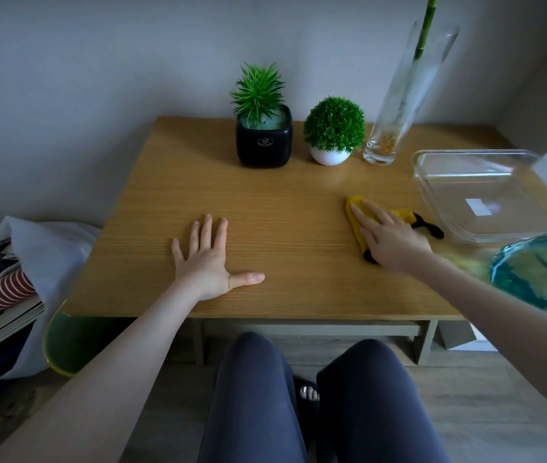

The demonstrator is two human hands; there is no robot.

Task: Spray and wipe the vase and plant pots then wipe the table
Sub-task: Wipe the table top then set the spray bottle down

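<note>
A person's left hand [210, 259] lies flat on a wooden table [282, 208], palm down, fingers straight and spread, thumb stretched out to the right; it holds nothing. The right hand [387, 233] presses flat on a yellow cloth [357, 222] with black trim, fingers straight and angled toward the back left, not curled round the fabric. The cloth lies bunched on the right half of the table, well apart from the left hand.

Just right of the cloth stands a clear glass dish [472, 192], shallow and rectangular, with only a pale label or reflection showing on its bottom. A blue-green rounded thing [543, 269], blurred and close to the camera, sits at the table's front right corner; what it is cannot be told.

Along the back edge, against a grey wall, stand three things in a row. A square black pot [263, 142] holds a spiky green plant. Beside it, a small round white pot [330, 155] holds a ball-shaped green plant. Next comes a tall clear vase [399, 105] with a green stalk and pale roots at the bottom.

Bare wood stretches between the hands and the pots. The front edge runs just above the person's knees. Left of the table, a white bag [41, 248] and stacked books [1, 322] sit on the floor.
</note>
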